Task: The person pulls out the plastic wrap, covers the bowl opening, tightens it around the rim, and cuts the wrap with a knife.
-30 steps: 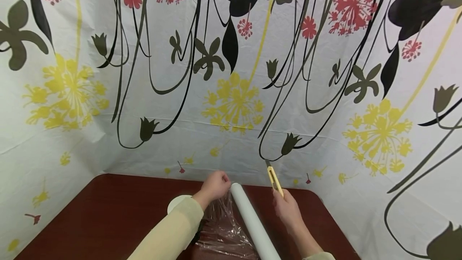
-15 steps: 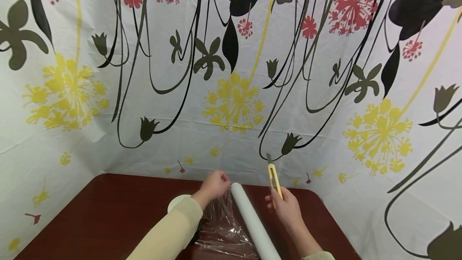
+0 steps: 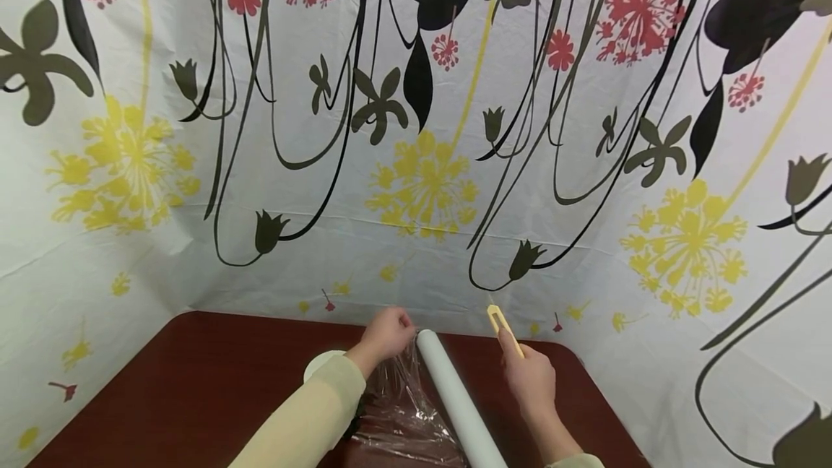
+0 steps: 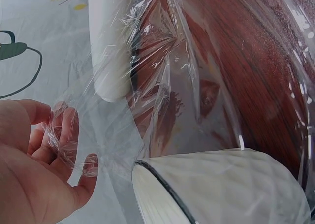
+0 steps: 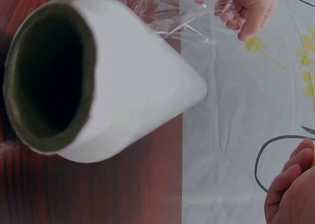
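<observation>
My left hand (image 3: 388, 332) pinches a gathered edge of clear plastic film (image 3: 406, 406), which stretches back beside a long white roll (image 3: 458, 399). In the left wrist view the film bunches round the fingers (image 4: 68, 125). Held up to the right of the roll, a yellow utility knife (image 3: 505, 331) sits in my right hand (image 3: 531, 380), its tip pointing up and left toward the wall sheet. The roll lies lengthwise on the table between my hands, and its hollow near end (image 5: 49, 81) shows in the right wrist view.
A white dish (image 3: 321, 363) with a quilted outside and dark rim, partly hidden by my left sleeve (image 3: 305, 414), is by the film. The dark red table (image 3: 182, 381) ends at a flower-printed sheet (image 3: 416, 273) behind and on both sides.
My right hand has moved slightly right with the utility knife and turned, so the knife now leans further left. My left hand keeps its grip on the film in the same place.
</observation>
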`<state>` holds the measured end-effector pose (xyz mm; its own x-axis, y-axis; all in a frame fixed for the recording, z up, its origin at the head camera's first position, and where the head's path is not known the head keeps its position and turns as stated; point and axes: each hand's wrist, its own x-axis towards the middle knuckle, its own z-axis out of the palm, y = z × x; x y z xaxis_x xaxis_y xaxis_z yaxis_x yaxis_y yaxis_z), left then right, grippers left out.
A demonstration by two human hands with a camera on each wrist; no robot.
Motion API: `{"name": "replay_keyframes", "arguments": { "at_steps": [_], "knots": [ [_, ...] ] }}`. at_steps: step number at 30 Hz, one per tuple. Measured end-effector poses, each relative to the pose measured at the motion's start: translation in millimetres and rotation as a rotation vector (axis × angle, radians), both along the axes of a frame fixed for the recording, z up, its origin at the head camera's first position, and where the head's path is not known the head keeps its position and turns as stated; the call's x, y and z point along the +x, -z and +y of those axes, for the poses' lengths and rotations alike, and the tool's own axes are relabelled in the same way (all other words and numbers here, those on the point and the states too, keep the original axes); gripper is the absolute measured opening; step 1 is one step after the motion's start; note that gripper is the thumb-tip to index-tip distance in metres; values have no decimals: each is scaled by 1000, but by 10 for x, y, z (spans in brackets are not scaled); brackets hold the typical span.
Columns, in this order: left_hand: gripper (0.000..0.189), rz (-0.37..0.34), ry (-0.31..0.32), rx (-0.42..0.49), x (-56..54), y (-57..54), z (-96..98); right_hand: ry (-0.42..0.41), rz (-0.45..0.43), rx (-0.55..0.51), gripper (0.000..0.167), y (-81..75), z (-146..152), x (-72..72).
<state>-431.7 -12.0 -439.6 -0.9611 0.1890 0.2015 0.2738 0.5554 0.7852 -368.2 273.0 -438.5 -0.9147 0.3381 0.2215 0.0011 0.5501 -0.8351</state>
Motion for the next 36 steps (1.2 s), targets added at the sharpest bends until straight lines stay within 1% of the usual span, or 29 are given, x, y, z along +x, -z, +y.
{"name": "replay_keyframes", "arguments": {
  "at_steps": [2,5,8,9,12,15,18,22,24,25,26,29,31,32,34,36],
  "knots": [
    [13,2,1,-1,2,2,-4,-15,1,28,73,11,8,3],
    [13,12,-3,6,-52,58,3,-56,-4,30,65,40,16,6],
    [12,11,-6,6,-47,55,3,-111,-20,35,57,62,18,9],
    [12,13,-7,5,-43,50,2,-129,-25,37,54,65,16,15],
    [12,6,-3,-1,25,-23,-11,-181,-58,18,45,66,36,36],
    [12,4,3,1,46,-49,-22,-218,-96,-3,38,89,107,33],
    [13,-3,15,6,57,-60,-36,-221,-146,-6,35,147,232,-10],
    [13,-2,23,16,52,-59,-46,-176,-203,-24,40,271,464,-72],
    [13,2,25,18,44,-55,-39,-148,-230,12,43,359,619,-90],
    [13,4,26,21,41,-54,-35,-136,-254,41,41,401,697,-93],
    [13,4,27,22,36,-51,-31,-144,-273,108,39,465,796,-113],
    [14,5,29,21,26,-43,-20,-146,-349,277,33,556,972,-100],
    [17,3,25,14,20,-43,-12,-148,-411,345,35,572,1021,-78],
    [18,6,22,5,16,-43,-9,-147,-434,370,37,576,1033,-68],
    [20,11,17,-20,13,-52,-4,-123,-482,365,35,542,1011,-24],
    [21,13,15,-51,13,-68,-2,-110,-508,370,30,530,1011,-3]
  ]
}}
